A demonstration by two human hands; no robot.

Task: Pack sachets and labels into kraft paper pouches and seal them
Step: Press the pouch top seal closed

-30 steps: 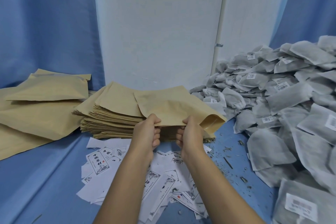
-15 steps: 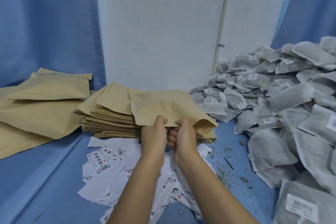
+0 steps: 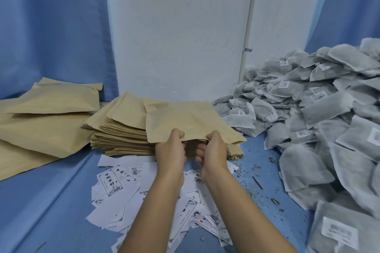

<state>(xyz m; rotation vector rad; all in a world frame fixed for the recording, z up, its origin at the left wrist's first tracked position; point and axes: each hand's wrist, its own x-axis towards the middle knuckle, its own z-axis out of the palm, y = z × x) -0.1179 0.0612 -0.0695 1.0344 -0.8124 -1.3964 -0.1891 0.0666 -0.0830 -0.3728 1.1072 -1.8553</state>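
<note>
a flat tan kraft paper pouch is held just above the stack of empty tan kraft pouches, with its near edge turned toward the person. the left hand and the right hand both pinch that near edge, close together, thumbs on top and fingers curled underneath. a dark gap shows between the two layers there, so the mouth seems to be getting pulled open.

the pouch looks flat and empty, with no sachet or label in it and nothing sealed, so this one is probably at its first step. filling, labelling and closing are all still to do.

just below the hands, on the blue cloth surface, lies a loose scatter of white printed paper labels. to the right is a big heap of grey mesh sachets with small barcode stickers, with dry herb crumbs strewn beside it. on the far left lie a few larger, puffier tan pouches, possibly finished ones, though i cannot tell if they are sealed. judging by the size of the heap, most of the work remains.
</note>
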